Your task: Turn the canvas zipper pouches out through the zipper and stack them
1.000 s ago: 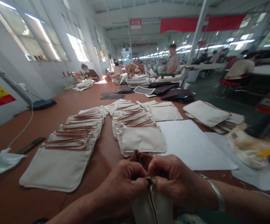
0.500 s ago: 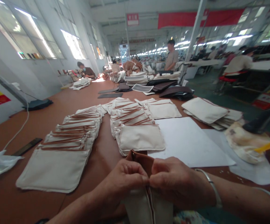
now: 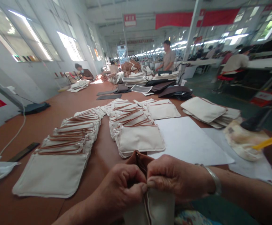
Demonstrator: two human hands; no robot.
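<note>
A cream fabric pouch [image 3: 160,207] with a brown-lined opening hangs at the near table edge, its slit running toward me. My left hand [image 3: 126,184] pinches one side of the opening between thumb and forefinger. Right against it, my right hand [image 3: 171,176] grips the other side, thumb on top, with a bangle on the wrist. The fingertips of both hands meet over the slit. Beyond them the brown lining [image 3: 139,159] stands up in a peak. What lies under the fingers is hidden.
Overlapping cream pouches lie in a left row [image 3: 48,172] and a middle row [image 3: 140,137]. White paper sheets [image 3: 185,140] are right of them, with another pouch pile [image 3: 203,109] behind. A yellow-handled tool [image 3: 269,141] rests on a stained container at right. Co-workers are farther back.
Both hands stay pinched on the pouch opening, and the fingers have shifted slightly. The lining's gap has narrowed. The whole view has moved a little.
</note>
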